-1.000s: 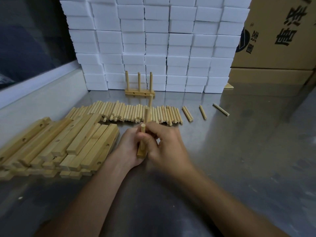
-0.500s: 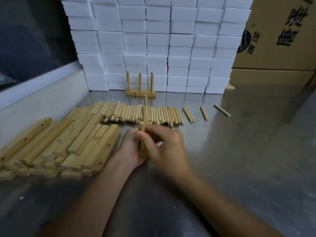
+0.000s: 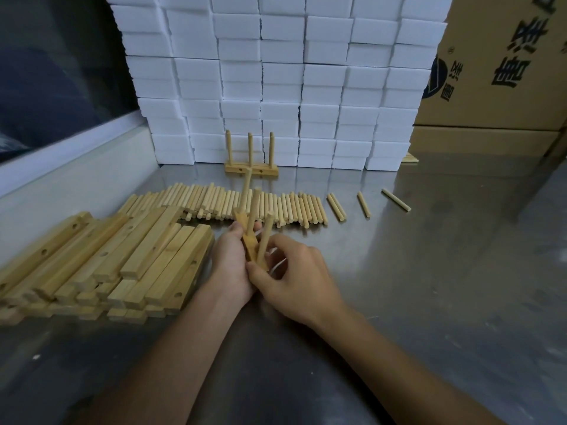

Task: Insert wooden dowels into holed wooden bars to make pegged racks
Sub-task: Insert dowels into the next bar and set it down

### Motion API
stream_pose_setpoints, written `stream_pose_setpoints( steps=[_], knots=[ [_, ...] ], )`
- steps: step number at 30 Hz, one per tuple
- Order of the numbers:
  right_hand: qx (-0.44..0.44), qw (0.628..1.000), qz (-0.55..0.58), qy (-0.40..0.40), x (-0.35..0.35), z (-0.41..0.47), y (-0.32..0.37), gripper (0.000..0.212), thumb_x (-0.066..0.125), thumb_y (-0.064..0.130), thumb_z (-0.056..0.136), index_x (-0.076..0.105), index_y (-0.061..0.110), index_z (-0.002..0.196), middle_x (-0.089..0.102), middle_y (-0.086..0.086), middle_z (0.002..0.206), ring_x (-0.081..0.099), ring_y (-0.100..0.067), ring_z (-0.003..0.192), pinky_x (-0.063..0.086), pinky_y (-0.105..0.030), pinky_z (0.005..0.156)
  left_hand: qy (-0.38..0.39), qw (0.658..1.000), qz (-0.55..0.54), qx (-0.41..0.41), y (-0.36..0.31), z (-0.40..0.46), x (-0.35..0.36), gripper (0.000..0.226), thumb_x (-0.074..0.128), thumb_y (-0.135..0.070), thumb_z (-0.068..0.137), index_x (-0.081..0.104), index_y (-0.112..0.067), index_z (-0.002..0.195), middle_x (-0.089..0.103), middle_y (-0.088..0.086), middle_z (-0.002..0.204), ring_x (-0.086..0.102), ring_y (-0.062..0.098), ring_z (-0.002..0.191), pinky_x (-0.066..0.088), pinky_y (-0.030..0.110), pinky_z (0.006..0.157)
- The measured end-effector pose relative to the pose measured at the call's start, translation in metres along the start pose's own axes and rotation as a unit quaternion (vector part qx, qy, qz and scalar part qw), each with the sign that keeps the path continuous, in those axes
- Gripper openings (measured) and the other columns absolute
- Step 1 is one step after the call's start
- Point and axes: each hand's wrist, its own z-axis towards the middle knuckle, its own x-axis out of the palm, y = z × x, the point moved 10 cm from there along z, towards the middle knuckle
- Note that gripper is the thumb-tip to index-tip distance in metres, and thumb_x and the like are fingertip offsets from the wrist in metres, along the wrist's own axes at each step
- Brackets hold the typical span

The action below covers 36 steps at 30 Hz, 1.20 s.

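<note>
The left hand (image 3: 231,265) grips a holed bar (image 3: 250,243) carrying three dowels (image 3: 264,237). The right hand (image 3: 299,279) seems to pinch the nearest dowel, fingers curled, above the surface (image 3: 429,271).

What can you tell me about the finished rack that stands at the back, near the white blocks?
The finished rack looks like pale wood: a short flat bar lying on the metal table, with three round dowels standing upright in it, evenly spaced. Small dark holes show on the bar's front face. It stands just before the stacked white blocks, behind the row of loose dowels. No hand touches it.
</note>
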Motion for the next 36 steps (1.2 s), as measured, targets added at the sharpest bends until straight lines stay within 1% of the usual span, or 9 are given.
stream_pose_setpoints(
  steps=[6, 9, 13, 16, 20, 24, 30, 33, 36],
  knots=[
    [0.035, 0.998, 0.001, -0.058, -0.020, 0.004, -0.020, 0.022, 0.064, 0.033, 0.080, 0.068, 0.029, 0.101, 0.065, 0.015, 0.077, 0.061, 0.000, 0.073, 0.050, -0.014, 0.058, 0.037, 0.997, -0.059, 0.012, -0.005, -0.001, 0.012, 0.035, 0.037, -0.025, 0.107, 0.054, 0.000, 0.124, 0.062, 0.022, 0.123, 0.064, 0.035, 0.114, 0.057, 0.049, 0.086],
    [0.056, 0.993, 0.003, -0.108, -0.037, 0.007, -0.035, 0.017, 0.065, 0.031, 0.083, 0.068, 0.025, 0.098, 0.066, 0.013, 0.077, 0.062, -0.003, 0.075, 0.056, -0.025, 0.065, 0.053, 0.995, -0.073, 0.040, -0.011, -0.002, 0.017, 0.036, 0.039, -0.014, 0.106, 0.044, -0.001, 0.139, 0.058, 0.025, 0.130, 0.070, 0.030, 0.100, 0.062, 0.039, 0.068],
    [0.054, 0.994, 0.004, -0.099, -0.044, 0.013, -0.045, 0.019, 0.069, 0.028, 0.087, 0.070, 0.022, 0.105, 0.066, 0.016, 0.086, 0.061, 0.001, 0.080, 0.055, -0.017, 0.066, 0.062, 0.993, -0.079, 0.061, -0.012, 0.000, 0.017, 0.032, 0.041, -0.006, 0.104, 0.042, -0.009, 0.136, 0.061, 0.023, 0.125, 0.070, 0.031, 0.101, 0.057, 0.045, 0.088],
    [0.060, 0.995, -0.013, -0.078, -0.044, 0.017, -0.055, 0.020, 0.072, 0.031, 0.088, 0.070, 0.022, 0.105, 0.065, 0.015, 0.092, 0.060, -0.001, 0.084, 0.053, -0.018, 0.072, 0.060, 0.993, -0.072, 0.066, -0.011, 0.002, 0.016, 0.018, 0.044, -0.005, 0.103, 0.052, -0.009, 0.118, 0.065, 0.019, 0.114, 0.069, 0.032, 0.104, 0.050, 0.051, 0.100],
    [0.077, 0.993, -0.025, -0.091, -0.053, 0.022, -0.066, 0.023, 0.072, 0.028, 0.088, 0.071, 0.019, 0.109, 0.062, 0.011, 0.093, 0.057, -0.004, 0.084, 0.050, -0.020, 0.072, 0.059, 0.994, -0.054, 0.068, -0.011, 0.000, 0.016, 0.019, 0.049, -0.004, 0.100, 0.055, -0.006, 0.118, 0.067, 0.019, 0.116, 0.067, 0.030, 0.107, 0.048, 0.050, 0.103],
    [0.095, 0.989, -0.011, -0.109, -0.063, 0.032, -0.075, 0.014, 0.072, 0.022, 0.089, 0.073, 0.018, 0.102, 0.064, 0.010, 0.084, 0.057, -0.005, 0.077, 0.046, -0.019, 0.067, 0.079, 0.993, -0.076, 0.031, -0.012, -0.004, 0.018, 0.036, 0.054, -0.020, 0.100, 0.053, 0.000, 0.129, 0.060, 0.021, 0.129, 0.061, 0.032, 0.115, 0.053, 0.043, 0.089],
    [0.113, 0.984, -0.028, -0.132, -0.079, 0.077, -0.087, 0.026, 0.070, 0.023, 0.091, 0.070, 0.012, 0.115, 0.067, 0.004, 0.094, 0.055, 0.003, 0.071, 0.037, -0.002, 0.058, 0.110, 0.982, -0.153, -0.016, -0.012, 0.001, 0.015, 0.064, 0.045, -0.044, 0.100, 0.034, -0.002, 0.148, 0.053, 0.027, 0.136, 0.053, 0.040, 0.122, 0.042, 0.060, 0.100],
    [0.117, 0.985, -0.013, -0.127, -0.078, 0.117, -0.092, 0.027, 0.069, 0.019, 0.092, 0.070, 0.010, 0.117, 0.070, -0.001, 0.102, 0.056, -0.003, 0.078, 0.045, -0.018, 0.077, 0.122, 0.978, -0.166, -0.027, -0.010, 0.005, 0.014, 0.064, 0.043, -0.047, 0.100, 0.036, -0.003, 0.146, 0.057, 0.027, 0.131, 0.056, 0.040, 0.119, 0.045, 0.061, 0.093],
    [0.127, 0.983, -0.035, -0.125, -0.072, 0.156, -0.101, 0.019, 0.068, 0.019, 0.092, 0.073, 0.009, 0.107, 0.066, 0.001, 0.082, 0.055, -0.007, 0.069, 0.045, -0.020, 0.066, 0.126, 0.978, -0.163, -0.034, -0.008, 0.010, 0.016, 0.063, 0.042, -0.049, 0.100, 0.039, -0.004, 0.144, 0.059, 0.026, 0.128, 0.059, 0.040, 0.115, 0.048, 0.061, 0.091]
  ],
)
